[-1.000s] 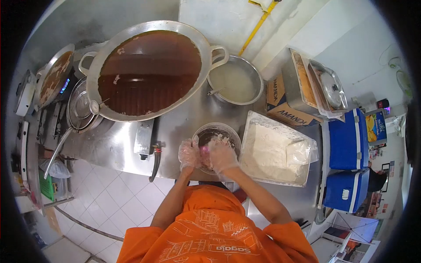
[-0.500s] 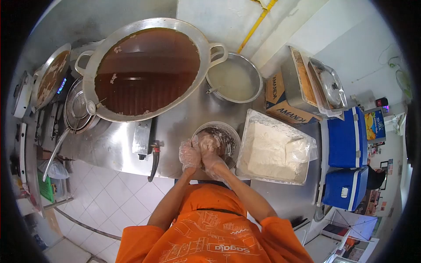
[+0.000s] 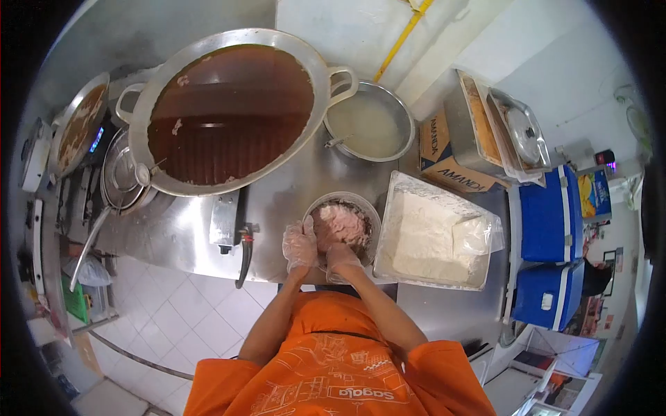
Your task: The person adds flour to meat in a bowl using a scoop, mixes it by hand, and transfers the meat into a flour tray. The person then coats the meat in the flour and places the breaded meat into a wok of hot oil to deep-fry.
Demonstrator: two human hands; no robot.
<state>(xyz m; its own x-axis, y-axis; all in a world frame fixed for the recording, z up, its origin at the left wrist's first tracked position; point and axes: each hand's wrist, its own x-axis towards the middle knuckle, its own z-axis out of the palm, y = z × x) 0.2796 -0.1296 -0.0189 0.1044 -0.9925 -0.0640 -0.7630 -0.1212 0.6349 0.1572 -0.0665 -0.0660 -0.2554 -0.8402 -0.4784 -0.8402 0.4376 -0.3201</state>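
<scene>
A round bowl (image 3: 375,220) stands near the front edge of the steel table, with a soft pink mass (image 3: 342,223) inside. My left hand (image 3: 300,245), in a clear plastic glove, holds the bowl's left rim. My right hand (image 3: 340,258), gloved too, reaches into the near side of the bowl against the pink mass; its fingers are hidden there. Right beside the bowl sits a tray of white flour (image 3: 423,236), with a clear plastic bag (image 3: 475,236) lying on its right part.
Behind stands a large two-handled pan of brown liquid (image 3: 229,118), next to a steel bowl of cloudy liquid (image 3: 368,125). Strainers (image 3: 125,170) lie at the left. A cardboard box (image 3: 454,175) and blue coolers (image 3: 549,215) are at the right. A black hose (image 3: 244,260) hangs over the front edge.
My right hand has moved down from the middle of the bowl to its near side, and the pink mass now shows more fully. My left hand has stayed at the rim.
</scene>
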